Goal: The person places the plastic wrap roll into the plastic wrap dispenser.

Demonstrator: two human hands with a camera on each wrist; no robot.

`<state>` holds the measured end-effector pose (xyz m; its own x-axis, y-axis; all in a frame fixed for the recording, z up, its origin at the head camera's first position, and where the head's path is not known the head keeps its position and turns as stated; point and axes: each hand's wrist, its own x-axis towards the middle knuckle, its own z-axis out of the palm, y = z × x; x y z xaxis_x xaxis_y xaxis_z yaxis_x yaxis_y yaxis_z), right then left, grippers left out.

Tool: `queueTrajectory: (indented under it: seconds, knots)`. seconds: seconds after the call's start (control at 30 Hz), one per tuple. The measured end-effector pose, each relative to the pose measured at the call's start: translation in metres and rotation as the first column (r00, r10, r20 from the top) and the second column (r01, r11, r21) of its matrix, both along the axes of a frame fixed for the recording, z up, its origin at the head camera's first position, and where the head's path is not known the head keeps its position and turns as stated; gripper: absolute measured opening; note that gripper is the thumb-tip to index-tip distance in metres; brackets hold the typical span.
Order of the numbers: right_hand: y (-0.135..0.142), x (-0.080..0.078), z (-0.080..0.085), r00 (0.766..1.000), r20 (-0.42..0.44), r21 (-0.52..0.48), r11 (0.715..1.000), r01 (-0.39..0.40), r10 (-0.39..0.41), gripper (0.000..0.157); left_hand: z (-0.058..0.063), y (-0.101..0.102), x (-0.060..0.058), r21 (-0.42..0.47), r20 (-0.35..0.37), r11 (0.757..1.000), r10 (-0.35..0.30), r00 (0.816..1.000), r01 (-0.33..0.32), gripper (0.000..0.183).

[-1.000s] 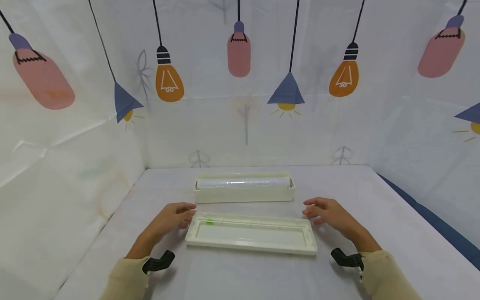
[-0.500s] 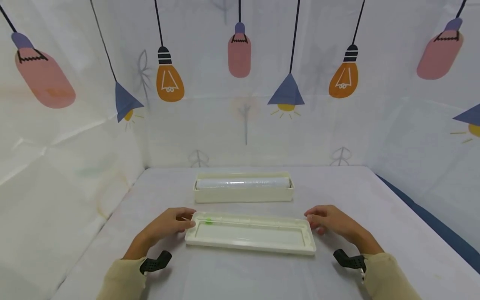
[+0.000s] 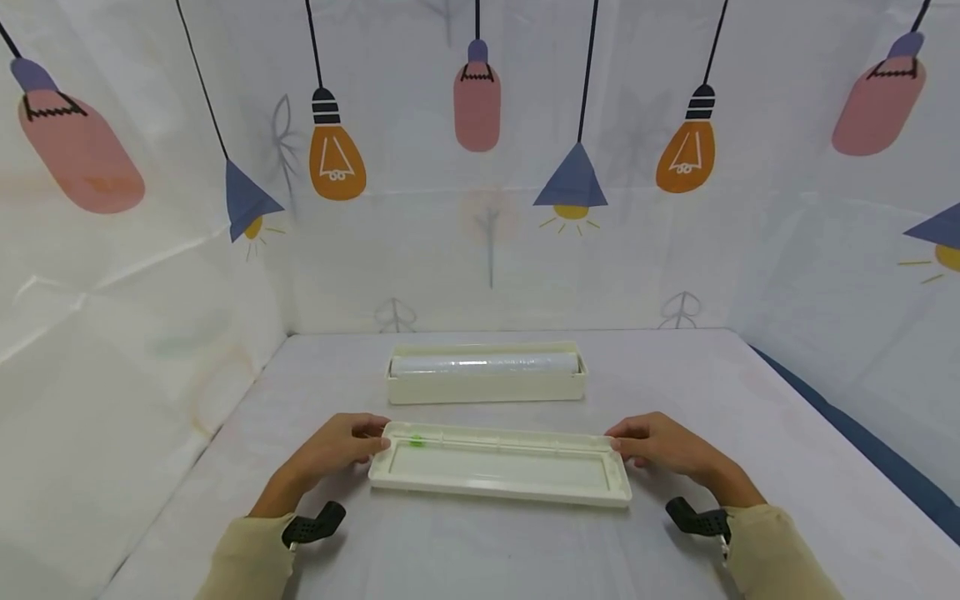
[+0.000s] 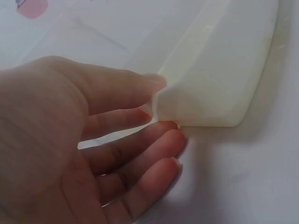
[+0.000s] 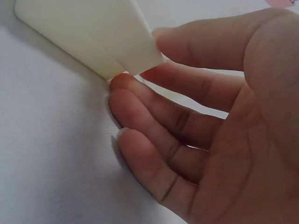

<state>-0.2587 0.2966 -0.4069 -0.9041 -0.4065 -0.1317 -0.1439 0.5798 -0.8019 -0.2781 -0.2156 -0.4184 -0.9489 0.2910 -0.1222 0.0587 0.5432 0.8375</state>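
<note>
A long cream plastic lid (image 3: 501,468) lies hollow side up in front of me, with a green mark near its far left corner. My left hand (image 3: 337,450) pinches its left end, thumb on the rim and fingertips under the edge in the left wrist view. At the opposite end my right hand (image 3: 667,448) holds the lid the same way; in the right wrist view the fingers (image 5: 140,154) curl beneath its corner. Behind the lid stands a matching cream box (image 3: 487,389) holding a shiny roll of cling film (image 3: 486,365).
White cloth covers the table (image 3: 480,554). A white curtain (image 3: 420,250) printed with hanging lamps rises at the back and on both sides. Each wrist wears a black camera mount (image 3: 318,523).
Both hands have come in to the lid's ends, and the thumbs and fingers now grip it. The lid and the box with the roll stay almost where they were.
</note>
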Motion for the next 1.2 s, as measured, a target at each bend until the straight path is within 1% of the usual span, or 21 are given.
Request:
queueTrajectory:
  seconds: [0.1,0.2,0.3,0.43,0.53,0.67,0.77,0.9,1.0,1.1,1.2]
  knots:
    - [-0.003,0.001,-0.001,0.999,-0.018,0.011,0.999,0.039,-0.039,0.03,-0.001,0.003,0.0,0.025,-0.01,1.0,0.004,1.0,-0.004,0.047]
    - [-0.008,0.003,-0.001,0.994,-0.043,0.027,0.995,0.099,-0.098,0.023,-0.001,0.006,0.0,0.068,-0.022,0.998,0.0,1.0,0.002,0.043]
    - [-0.014,0.005,-0.001,0.986,-0.072,0.043,0.987,0.157,-0.154,0.019,-0.001,0.008,0.001,0.105,-0.032,0.994,0.022,0.999,-0.019,0.04]
    - [-0.016,0.004,-0.001,0.973,-0.093,0.021,0.976,0.215,-0.212,0.018,-0.002,0.01,-0.001,0.149,-0.048,0.987,0.067,0.997,-0.059,0.037]
    - [-0.016,0.003,-0.001,0.962,-0.107,-0.017,0.968,0.251,-0.251,0.019,-0.002,0.01,-0.001,0.177,-0.049,0.981,0.085,0.995,-0.075,0.038]
    - [-0.016,0.002,-0.002,0.949,-0.119,-0.076,0.956,0.285,-0.292,0.023,-0.001,0.012,-0.001,0.188,-0.03,0.976,0.121,0.992,-0.113,0.042]
    - [-0.017,0.001,-0.002,0.943,-0.099,-0.145,0.942,0.303,-0.319,0.032,0.002,0.013,-0.001,0.201,-0.045,0.971,0.144,0.989,-0.132,0.042]
    - [-0.019,0.0,-0.001,0.924,-0.046,-0.236,0.903,0.359,-0.379,0.044,0.006,0.014,-0.002,0.221,-0.083,0.966,0.152,0.985,-0.13,0.044]
    - [-0.021,0.0,0.0,0.907,-0.016,-0.273,0.875,0.4,-0.42,0.05,0.007,0.014,-0.002,0.232,-0.105,0.965,0.146,0.984,-0.119,0.047]
    - [-0.024,-0.001,0.0,0.906,0.005,-0.298,0.864,0.405,-0.423,0.056,0.006,0.013,-0.002,0.257,-0.128,0.959,0.157,0.979,-0.12,0.047]
    - [-0.026,-0.002,0.0,0.912,0.035,-0.332,0.856,0.397,-0.41,0.058,0.006,0.012,0.0,0.289,-0.155,0.948,0.181,0.971,-0.13,0.044]
